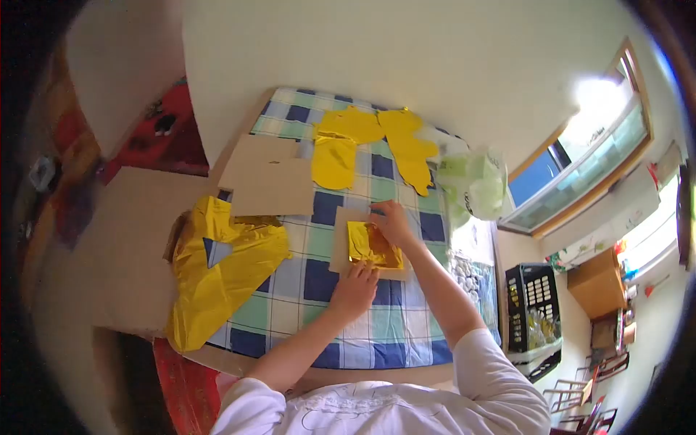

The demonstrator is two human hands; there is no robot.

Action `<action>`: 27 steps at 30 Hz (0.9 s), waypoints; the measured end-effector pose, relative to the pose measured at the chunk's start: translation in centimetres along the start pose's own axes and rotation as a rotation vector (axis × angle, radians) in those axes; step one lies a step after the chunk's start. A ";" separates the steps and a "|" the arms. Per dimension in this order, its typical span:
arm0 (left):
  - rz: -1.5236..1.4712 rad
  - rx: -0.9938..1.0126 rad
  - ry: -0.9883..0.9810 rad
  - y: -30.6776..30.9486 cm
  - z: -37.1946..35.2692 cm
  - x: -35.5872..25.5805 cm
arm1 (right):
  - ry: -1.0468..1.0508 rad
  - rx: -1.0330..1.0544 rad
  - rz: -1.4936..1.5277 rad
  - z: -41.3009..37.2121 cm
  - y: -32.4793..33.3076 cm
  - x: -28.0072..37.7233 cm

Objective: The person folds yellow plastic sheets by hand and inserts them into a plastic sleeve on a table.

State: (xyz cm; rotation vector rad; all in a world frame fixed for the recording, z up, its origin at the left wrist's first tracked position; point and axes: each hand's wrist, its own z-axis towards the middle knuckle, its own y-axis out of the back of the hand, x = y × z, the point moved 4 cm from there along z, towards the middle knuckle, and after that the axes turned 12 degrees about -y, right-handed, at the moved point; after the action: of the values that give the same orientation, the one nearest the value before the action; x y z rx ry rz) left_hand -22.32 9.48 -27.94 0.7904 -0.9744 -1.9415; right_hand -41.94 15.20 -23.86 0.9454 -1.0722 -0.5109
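A small folded gold foil piece (pixel 358 243) lies on a brown cardboard sheet (pixel 339 250) near the middle of the checked cloth. My left hand (pixel 355 291) touches the foil's near edge, its fingers close together; whether they pinch it is unclear. At the foil's far right corner is my right hand (pixel 391 221), fingers bent and pressed together; what they grip is too small to make out.
Flat gold foil shapes (pixel 335 161) lie at the back of the checked cloth (pixel 312 250). Larger cardboard (pixel 272 185) and a big gold foil sheet (pixel 217 290) are on the left. A pale green plastic bag (pixel 475 185) and a black crate (pixel 533 308) are on the right.
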 end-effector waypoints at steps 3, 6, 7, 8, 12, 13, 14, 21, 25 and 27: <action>0.010 -0.005 -0.032 1.3 0.3 -0.2 | 0.040 -0.099 -0.066 -2.7 0.0 -1.5; -0.099 -0.013 -0.022 2.1 0.0 -0.8 | 0.107 -0.177 -0.039 -5.4 0.0 -1.0; -0.145 0.008 -0.017 2.7 -0.1 -1.3 | 0.131 -0.183 -0.036 -6.3 0.1 -0.7; -0.196 0.033 -0.012 3.3 -0.5 -2.1 | 0.149 -0.185 -0.033 -7.4 0.2 -0.4; -0.354 0.074 0.102 6.0 -2.4 -4.0 | 0.178 -0.181 -0.020 -12.0 0.7 0.6; -0.318 0.009 0.088 6.7 -2.8 -3.4 | 0.173 -0.169 -0.019 -12.8 0.7 0.7; -0.283 -0.056 0.073 7.4 -3.1 -2.8 | 0.167 -0.157 -0.018 -13.3 0.8 0.8; -0.010 0.064 0.152 5.8 -6.2 -0.7 | 0.145 -0.136 0.006 -13.8 0.7 0.4; -0.029 0.065 0.180 6.0 -7.6 -3.2 | 0.064 -0.135 0.070 -15.5 1.4 0.7; -0.043 0.085 0.187 6.3 -7.8 -3.9 | 0.076 -0.164 0.036 -16.3 1.2 0.5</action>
State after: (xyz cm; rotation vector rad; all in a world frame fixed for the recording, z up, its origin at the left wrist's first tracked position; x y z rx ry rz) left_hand -11.87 7.82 -25.88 1.0290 -0.9371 -1.8338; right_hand -27.08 21.93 -25.21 0.7944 -0.9623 -0.5213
